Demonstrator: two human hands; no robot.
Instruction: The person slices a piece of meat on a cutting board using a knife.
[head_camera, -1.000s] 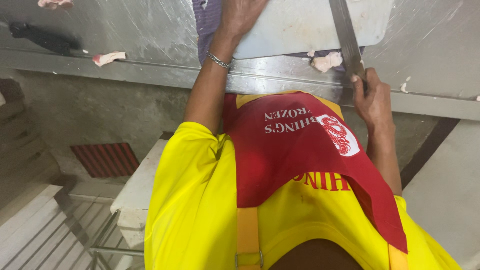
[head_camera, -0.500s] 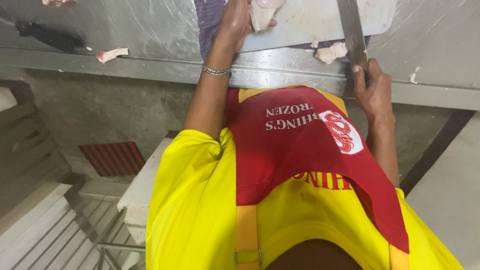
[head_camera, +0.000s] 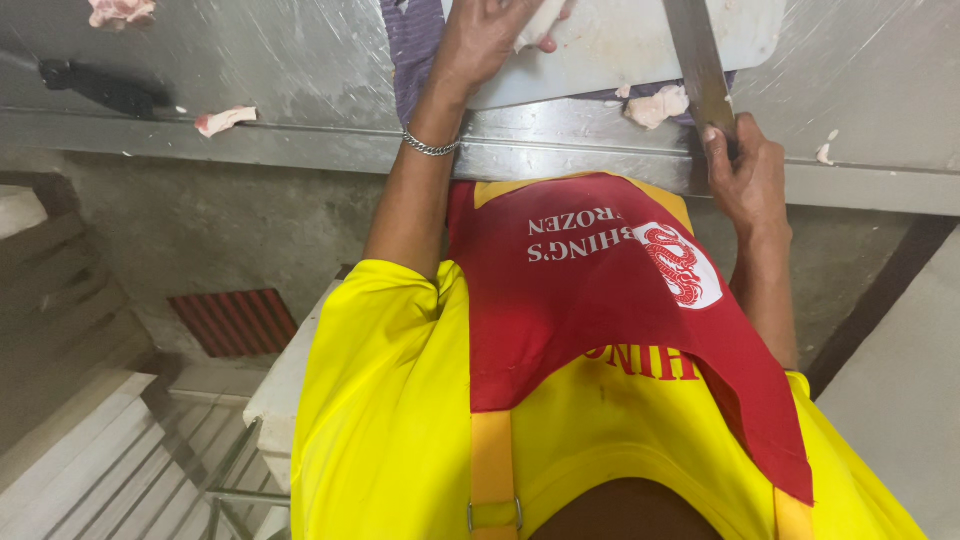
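meat piece (head_camera: 545, 20): pale, on white cutting board (head_camera: 620, 50), pinned under left hand (head_camera: 490, 35), fingers curled on it
knife (head_camera: 700, 65): blade long axis running away from body, just right of meat; right hand (head_camera: 745, 175) closed on handle
counter (head_camera: 300, 70): steel, scraps scattered

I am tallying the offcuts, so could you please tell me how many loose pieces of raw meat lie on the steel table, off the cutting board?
4: top left corner, beside the dark knife, below the board's edge, and a tiny scrap far right. More may lie out of frame.
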